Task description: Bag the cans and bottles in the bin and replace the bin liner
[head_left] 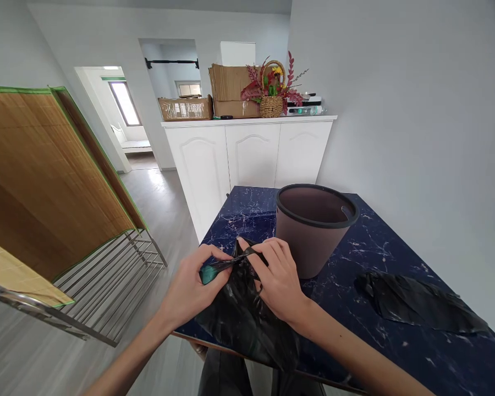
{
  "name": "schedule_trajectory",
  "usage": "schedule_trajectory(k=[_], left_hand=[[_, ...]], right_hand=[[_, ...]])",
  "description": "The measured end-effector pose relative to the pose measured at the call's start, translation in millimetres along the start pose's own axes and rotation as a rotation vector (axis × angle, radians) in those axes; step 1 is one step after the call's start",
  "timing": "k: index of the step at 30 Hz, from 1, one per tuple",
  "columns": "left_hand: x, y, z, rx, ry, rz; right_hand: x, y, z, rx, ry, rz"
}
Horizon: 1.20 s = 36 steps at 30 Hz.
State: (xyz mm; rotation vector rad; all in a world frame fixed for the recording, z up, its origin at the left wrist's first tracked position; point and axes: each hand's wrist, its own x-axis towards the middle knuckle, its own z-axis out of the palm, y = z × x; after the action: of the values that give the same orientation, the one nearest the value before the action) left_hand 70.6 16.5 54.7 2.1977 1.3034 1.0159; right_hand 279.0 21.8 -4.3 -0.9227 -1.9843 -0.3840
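A black plastic bag (251, 330) lies slack on the dark blue marbled table (247, 206) and droops over its front edge. My left hand (192, 286) pinches the gathered top of the bag between thumb and fingers; a small green patch (208, 274) shows at that grip. From the other side my right hand (278, 280) grips a twisted strip of the same bag, its fingers curled over it. Just beyond my right hand stands an upright brownish-mauve trash can (309, 247) with a black rim. Its bottom inside is hidden from view.
Another black plastic bag (424, 305), flattened, lies at the table's right. Behind the table is a white cabinet (253, 154) bearing cardboard boxes (231, 91) and a flower basket (271, 105). A metal rack (107, 280) with bamboo mats (45, 170) stands left. A wall borders the right.
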Motion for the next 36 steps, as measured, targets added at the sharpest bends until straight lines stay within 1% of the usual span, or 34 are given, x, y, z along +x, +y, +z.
schedule_trajectory(k=[4, 6, 9, 12, 16, 18, 22, 24, 27, 31, 36], left_hand=[[-2, -1, -1.7, 0.011, -0.004, 0.061], [-3, 2, -0.5, 0.012, -0.057, 0.098], [-3, 8, 1.0, 0.031, -0.157, 0.119], [-4, 13, 0.3, 0.037, -0.204, 0.117], [-6, 15, -2.2, -0.036, -0.277, 0.14], [-6, 14, -3.0, -0.091, -0.285, 0.091], [1, 13, -4.1, -0.193, -0.205, -0.143], [8, 12, -4.2, -0.243, -0.198, -0.211], [20, 10, -2.9, -0.302, -0.223, -0.221], [29, 7, -1.6, -0.347, -0.178, -0.245], [31, 0, -6.1, -0.405, -0.14, -0.258]], right_hand=[[-1, 0, -3, 0.095, 0.038, -0.043], [0, -1, -3, 0.091, 0.047, -0.028], [1, -1, -1, 0.029, 0.053, 0.016], [3, -3, 3, -0.08, 0.035, 0.049], [5, -5, 9, -0.158, -0.021, 0.08], [6, -6, 10, -0.149, -0.019, 0.089], [10, -6, 8, -0.082, 0.03, 0.071], [12, -8, 7, -0.064, 0.042, 0.049], [13, -10, 6, -0.047, 0.036, 0.03], [8, -7, 8, -0.028, -0.001, 0.046], [3, 8, 3, 0.066, -0.151, 0.005]])
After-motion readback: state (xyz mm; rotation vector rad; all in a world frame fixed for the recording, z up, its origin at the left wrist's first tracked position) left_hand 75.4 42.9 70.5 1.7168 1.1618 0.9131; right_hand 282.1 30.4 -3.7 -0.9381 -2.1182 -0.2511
